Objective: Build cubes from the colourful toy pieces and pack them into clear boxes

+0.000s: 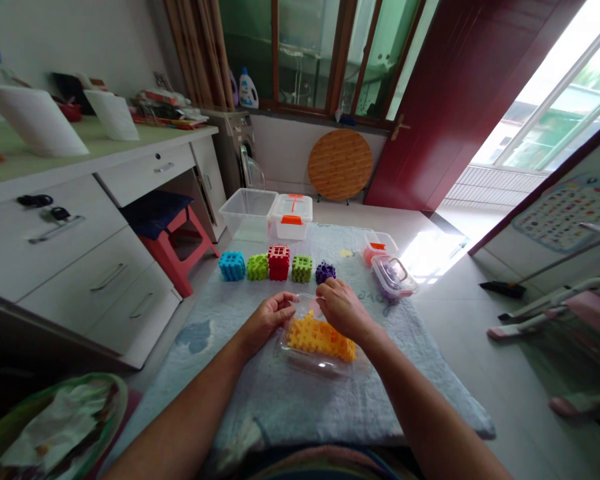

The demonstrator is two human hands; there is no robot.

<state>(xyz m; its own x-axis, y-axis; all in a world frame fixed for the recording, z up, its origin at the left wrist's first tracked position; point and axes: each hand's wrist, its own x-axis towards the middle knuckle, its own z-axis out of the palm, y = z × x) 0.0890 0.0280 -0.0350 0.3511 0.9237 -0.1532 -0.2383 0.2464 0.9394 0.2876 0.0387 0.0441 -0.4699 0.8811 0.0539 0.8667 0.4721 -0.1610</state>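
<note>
A clear plastic bag full of yellow and orange block pieces lies on a light blue mat on the floor. My left hand pinches the bag's top edge on the left. My right hand grips the same edge on the right, fingers curled. Just beyond the hands stands a row of assembled cubes: a blue cube, a lime cube, a red cube, a green cube and a smaller purple cube.
At the mat's far end stand an open clear tub and a lidded box with an orange latch. Two small lidded containers sit at right. White drawers and a red stool line the left.
</note>
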